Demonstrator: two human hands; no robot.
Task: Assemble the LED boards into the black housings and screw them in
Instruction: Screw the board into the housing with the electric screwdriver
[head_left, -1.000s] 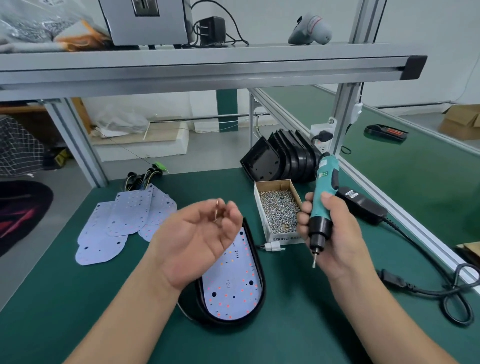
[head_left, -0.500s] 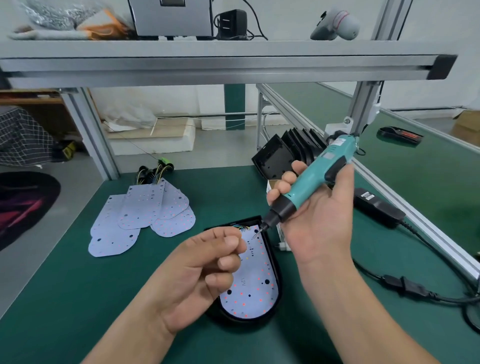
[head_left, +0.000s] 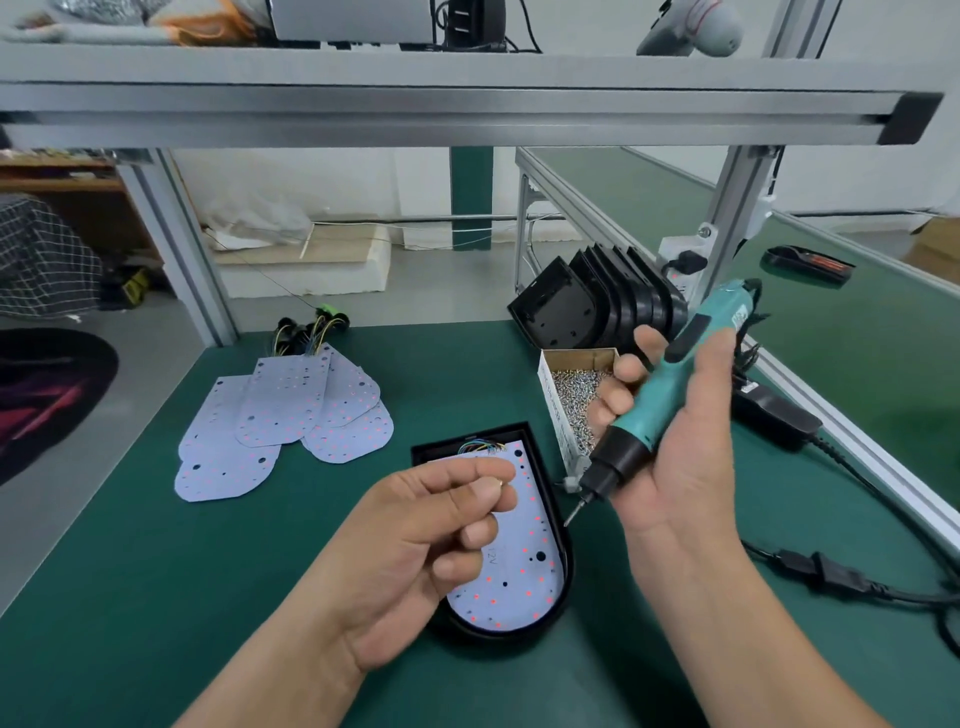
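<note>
LED boards (head_left: 280, 421) that aren't fitted yet are piled loosely at about 10 o'clock from the job, with their wires bunched at the far end. Moving right, the left hand (head_left: 431, 551) is held over the work. What looks like a tiny screw (head_left: 500, 483) is pinched between thumb and forefinger, and the other fingers are curled in underneath.

Below it, pretty much dead centre on the green mat (head_left: 156, 571), one LED board (head_left: 524, 582) is seated in its black housing (head_left: 434, 451), with coloured leads tucked in at the 12 o'clock end. No screw heads can be made out on it, though a good chunk is hidden by the hand.

A box of screws (head_left: 551, 410) is parked at 1 o'clock, just beside the housing's far corner. The empty housings (head_left: 561, 306) are stacked on edge behind that.

At 3 o'clock the right hand (head_left: 675, 467) is wrapped firmly round the electric screwdriver (head_left: 657, 410). The bit is angled down toward 7 o'clock, and its tip is hung near the housing's right rim, apparently not touching.

So the fastening step seems to be only just starting. Next, the screw probably needs to be set on the bit or dropped into a mounting hole. Then the driver needs to be stood upright and square over that hole, without the board being nudged out of place. Tiny screws like that get fumbled easily, so a careful handoff is called for.
</note>
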